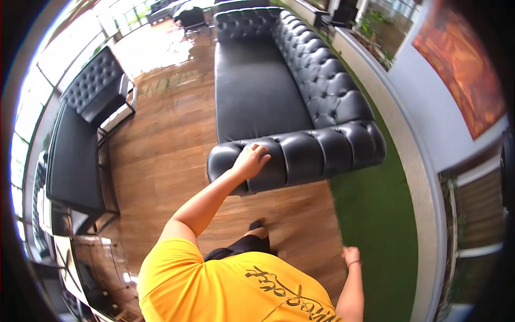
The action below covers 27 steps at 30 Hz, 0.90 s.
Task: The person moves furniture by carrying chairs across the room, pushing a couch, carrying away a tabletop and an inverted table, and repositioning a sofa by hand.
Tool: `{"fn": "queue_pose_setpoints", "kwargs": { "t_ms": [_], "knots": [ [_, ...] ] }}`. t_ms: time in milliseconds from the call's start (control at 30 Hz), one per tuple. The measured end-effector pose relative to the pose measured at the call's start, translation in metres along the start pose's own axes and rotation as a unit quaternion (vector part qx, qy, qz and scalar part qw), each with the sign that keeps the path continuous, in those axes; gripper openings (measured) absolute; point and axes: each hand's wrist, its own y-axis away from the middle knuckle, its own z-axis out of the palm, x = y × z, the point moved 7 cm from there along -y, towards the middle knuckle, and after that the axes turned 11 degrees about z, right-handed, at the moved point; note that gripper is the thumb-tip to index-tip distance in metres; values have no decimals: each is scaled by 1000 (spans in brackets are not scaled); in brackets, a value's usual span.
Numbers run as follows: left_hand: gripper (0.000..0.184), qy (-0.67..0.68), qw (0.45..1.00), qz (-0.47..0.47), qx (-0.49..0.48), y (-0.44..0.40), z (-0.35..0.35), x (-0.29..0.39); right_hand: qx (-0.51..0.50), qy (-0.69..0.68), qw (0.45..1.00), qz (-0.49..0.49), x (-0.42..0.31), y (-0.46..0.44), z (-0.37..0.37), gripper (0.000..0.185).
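My left hand (252, 161) rests on the near padded armrest (306, 155) of a black tufted leather sofa (257, 86). Its fingers are slightly bent and apart, with nothing held in them. Low at the right, my right hand (351, 255) hangs beside my body, away from the sofa, over the edge of a green strip. The fingers there are loosely curled, with no object visible in them, and a thin band circles the wrist.
A dark table (75, 155) and a tufted bench (96, 80) stand at the left, near windows. Wooden floor (161, 123) lies between them and the sofa. Green carpet (375, 225) runs along a low curved wall (424, 198). An orange picture (461, 64) hangs at the right.
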Motion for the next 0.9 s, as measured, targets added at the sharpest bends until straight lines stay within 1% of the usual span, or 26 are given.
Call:
{"fn": "queue_pose_setpoints", "kwargs": {
  "t_ms": [33,67,100,133,200,233,267,300,333,400,433,467,500,533,600,667,700,733,800,833,867,900],
  "knots": [
    [32,-36,999,-24,21,1,0,-16,30,95,994,-36,-63,-17,-19,31],
    [33,-72,995,-48,42,0,1,-30,27,106,988,-105,-107,-48,-26,20],
    [38,-72,992,-99,33,-2,8,-46,38,65,980,-182,-159,-63,-29,15],
    [38,-79,990,-108,47,-4,17,-57,49,17,965,-258,-209,-71,-23,12],
    [43,-135,977,-162,39,-6,42,-82,35,21,938,-344,-283,-78,-3,15],
    [50,-72,971,-226,-9,1,71,-92,41,28,925,-377,-313,-66,4,15],
    [54,-58,962,-260,-57,0,77,-87,45,35,910,-410,-340,-50,13,15],
    [55,-68,957,-270,-84,-1,75,-79,52,56,901,-426,-360,-43,21,16],
    [56,-77,949,-282,-114,3,76,-74,16,14,885,-465,-374,-41,30,19],
    [56,-72,941,-309,-119,8,84,-70,13,74,920,-384,-403,-35,25,25],
    [56,-76,936,-325,-111,8,82,-69,59,99,890,-441,-414,-47,24,27],
    [54,-83,932,-327,-134,2,87,-67,105,120,853,-496,-426,-63,17,29],
    [53,-89,927,-329,-156,-6,92,-65,106,128,856,-490,-440,-77,12,29],
    [51,-93,923,-327,-179,-15,100,-61,102,161,842,-504,-450,-105,8,22],
    [53,-83,923,-347,-144,-21,112,-58,100,150,827,-533,-475,-111,5,18],
    [55,-62,918,-377,-107,-20,122,-54,96,220,805,-543,-481,-165,9,23],
    [55,-66,912,-390,-108,-20,122,-54,44,272,813,-513,-479,-200,17,30],
    [55,-60,907,-405,-100,-18,122,-52,-11,348,827,-442,-474,-227,24,36],
    [54,-94,905,-392,-135,-20,120,-47,-56,427,822,-372,-472,-220,30,38],
    [54,-78,891,-400,-200,-20,118,-43,-52,443,813,-374,-474,-221,36,35],
    [54,-76,887,-412,-194,-24,116,-39,-60,448,807,-381,-479,-227,41,35],
    [52,-110,876,-423,-202,-30,114,-34,-61,476,792,-379,-487,-235,45,34]
  ]
}}
